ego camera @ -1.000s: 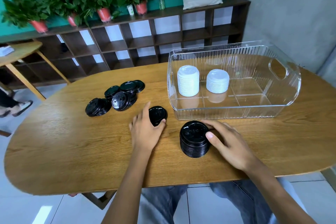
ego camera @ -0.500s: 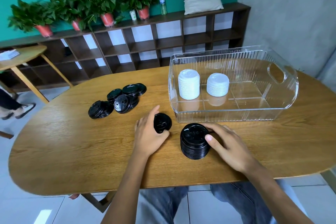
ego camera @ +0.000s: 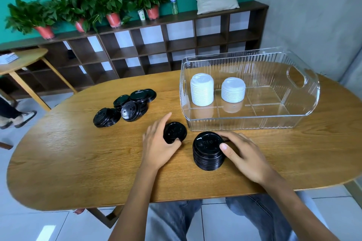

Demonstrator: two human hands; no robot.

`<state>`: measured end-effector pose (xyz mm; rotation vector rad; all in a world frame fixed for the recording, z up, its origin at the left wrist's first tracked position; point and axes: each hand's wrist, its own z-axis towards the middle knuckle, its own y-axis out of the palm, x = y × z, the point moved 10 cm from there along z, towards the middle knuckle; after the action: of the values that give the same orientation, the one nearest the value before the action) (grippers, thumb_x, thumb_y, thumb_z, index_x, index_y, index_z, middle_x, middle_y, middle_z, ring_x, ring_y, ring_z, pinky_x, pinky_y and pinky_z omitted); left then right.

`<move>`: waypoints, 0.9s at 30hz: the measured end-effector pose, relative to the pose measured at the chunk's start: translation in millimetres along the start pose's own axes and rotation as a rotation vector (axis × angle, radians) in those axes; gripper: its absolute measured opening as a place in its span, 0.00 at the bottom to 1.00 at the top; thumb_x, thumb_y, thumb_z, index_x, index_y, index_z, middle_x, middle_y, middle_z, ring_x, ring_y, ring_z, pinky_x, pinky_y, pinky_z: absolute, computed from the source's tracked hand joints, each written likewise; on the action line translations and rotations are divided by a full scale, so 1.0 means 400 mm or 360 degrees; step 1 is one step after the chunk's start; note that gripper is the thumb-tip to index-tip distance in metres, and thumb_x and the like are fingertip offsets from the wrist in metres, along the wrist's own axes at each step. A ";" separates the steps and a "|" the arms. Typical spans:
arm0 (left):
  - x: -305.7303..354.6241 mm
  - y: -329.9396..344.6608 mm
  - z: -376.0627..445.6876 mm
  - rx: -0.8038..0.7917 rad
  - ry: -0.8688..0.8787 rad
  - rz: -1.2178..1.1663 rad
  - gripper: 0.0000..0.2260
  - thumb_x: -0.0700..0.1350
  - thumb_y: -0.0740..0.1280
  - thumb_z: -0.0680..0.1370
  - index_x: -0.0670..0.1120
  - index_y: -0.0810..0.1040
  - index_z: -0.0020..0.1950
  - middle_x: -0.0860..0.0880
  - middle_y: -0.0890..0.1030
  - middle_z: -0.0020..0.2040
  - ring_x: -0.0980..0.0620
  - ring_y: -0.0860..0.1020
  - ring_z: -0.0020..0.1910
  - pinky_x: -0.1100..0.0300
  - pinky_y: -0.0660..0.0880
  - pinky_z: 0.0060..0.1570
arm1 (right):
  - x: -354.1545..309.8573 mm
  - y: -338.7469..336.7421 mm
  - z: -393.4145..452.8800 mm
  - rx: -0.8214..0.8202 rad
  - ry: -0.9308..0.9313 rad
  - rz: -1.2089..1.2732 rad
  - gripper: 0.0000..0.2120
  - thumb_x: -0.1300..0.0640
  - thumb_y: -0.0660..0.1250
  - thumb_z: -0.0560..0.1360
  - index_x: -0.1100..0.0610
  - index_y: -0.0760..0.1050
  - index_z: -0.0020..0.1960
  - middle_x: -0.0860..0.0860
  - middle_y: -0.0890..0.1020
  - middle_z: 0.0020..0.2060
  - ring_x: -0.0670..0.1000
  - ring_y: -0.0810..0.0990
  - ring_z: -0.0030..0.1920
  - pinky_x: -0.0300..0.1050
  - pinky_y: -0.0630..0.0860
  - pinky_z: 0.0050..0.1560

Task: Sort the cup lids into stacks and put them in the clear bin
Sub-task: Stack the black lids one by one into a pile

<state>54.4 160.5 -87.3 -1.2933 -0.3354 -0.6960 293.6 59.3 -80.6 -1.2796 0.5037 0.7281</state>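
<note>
Left hand (ego camera: 156, 143) fingers curl around a single black lid (ego camera: 175, 132) on the desk (ego camera: 78, 162). Right hand (ego camera: 242, 152) fingers clasp the black lid stack (ego camera: 208, 151), just right of it.

The oval wooden counter (ego camera: 68, 162) carried a clear bin (ego camera: 305, 107) at its far right, a loose heap of black lids (ego camera: 127, 108) at the far left, a tall black stack (ego camera: 208, 151) near the front edge, and a small black stack (ego camera: 175, 132) just left of it.
</note>
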 end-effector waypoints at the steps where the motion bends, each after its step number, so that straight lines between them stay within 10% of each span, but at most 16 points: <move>1: -0.002 -0.002 0.003 0.0020 -0.0019 0.0058 0.39 0.64 0.70 0.70 0.66 0.58 0.79 0.56 0.72 0.72 0.50 0.68 0.71 0.44 0.62 0.71 | 0.000 0.001 0.000 0.0001 0.0001 0.0001 0.27 0.31 0.50 0.77 0.41 0.72 0.69 0.34 0.78 0.60 0.39 0.72 0.64 0.54 0.67 0.68; 6: -0.025 -0.006 0.004 0.0150 -0.0114 0.0065 0.38 0.66 0.73 0.70 0.60 0.62 0.76 0.52 0.76 0.66 0.49 0.74 0.68 0.41 0.67 0.71 | 0.001 -0.001 0.000 0.0010 0.0001 0.0007 0.26 0.30 0.50 0.77 0.40 0.71 0.69 0.33 0.78 0.60 0.38 0.72 0.64 0.54 0.68 0.68; 11: -0.006 -0.050 -0.041 0.0379 -0.0027 -0.0716 0.34 0.53 0.79 0.70 0.68 0.65 0.70 0.58 0.78 0.64 0.57 0.76 0.65 0.49 0.73 0.69 | 0.004 0.001 0.001 0.0011 0.0007 0.0012 0.26 0.31 0.49 0.78 0.39 0.71 0.69 0.33 0.78 0.61 0.37 0.71 0.64 0.54 0.67 0.68; 15: 0.074 -0.059 -0.135 0.0565 0.0196 -0.1184 0.36 0.50 0.76 0.72 0.61 0.63 0.76 0.50 0.79 0.67 0.44 0.78 0.66 0.47 0.72 0.67 | 0.006 0.000 0.001 0.0017 0.0015 0.0054 0.26 0.33 0.47 0.79 0.40 0.72 0.69 0.33 0.78 0.63 0.40 0.72 0.65 0.55 0.65 0.69; 27: 0.201 0.051 -0.158 0.0146 0.0387 -0.0747 0.38 0.57 0.78 0.71 0.62 0.64 0.76 0.57 0.79 0.68 0.50 0.76 0.70 0.42 0.73 0.68 | 0.002 0.000 0.001 0.0017 0.0001 0.0079 0.25 0.34 0.46 0.80 0.40 0.73 0.68 0.34 0.78 0.62 0.42 0.73 0.64 0.57 0.66 0.68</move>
<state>118.6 79.7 -71.8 -1.0342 -0.4721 -1.2091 294.2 60.1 -81.0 -1.2606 0.5409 0.7659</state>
